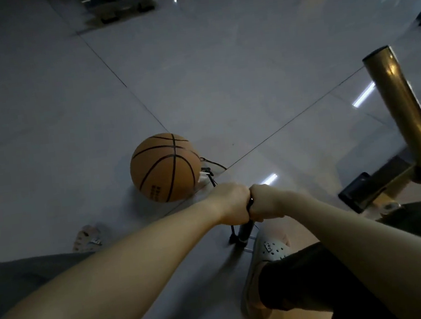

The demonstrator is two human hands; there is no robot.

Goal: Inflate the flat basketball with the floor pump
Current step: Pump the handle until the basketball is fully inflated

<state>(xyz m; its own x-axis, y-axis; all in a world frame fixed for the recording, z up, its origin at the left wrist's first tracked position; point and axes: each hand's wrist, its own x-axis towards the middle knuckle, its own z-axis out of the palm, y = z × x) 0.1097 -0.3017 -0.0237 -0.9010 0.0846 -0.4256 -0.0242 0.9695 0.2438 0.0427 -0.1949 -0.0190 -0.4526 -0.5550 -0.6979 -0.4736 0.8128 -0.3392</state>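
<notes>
Head view: left hand [231, 204] and right hand [265, 203] grip the slim black pump [246, 231] near round orange basketball [165, 167]

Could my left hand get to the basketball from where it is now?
Probably yes: the left hand grips the pump handle just short of the basketball, with only the thin hose between them.

Dim scene, greyish cast. Light streaks are glaring off the glossy floor [40, 100] right of the basketball [165, 167]. Soft shadow is pooling beneath it. Far beyond it, edges are bending and blurring.
</notes>
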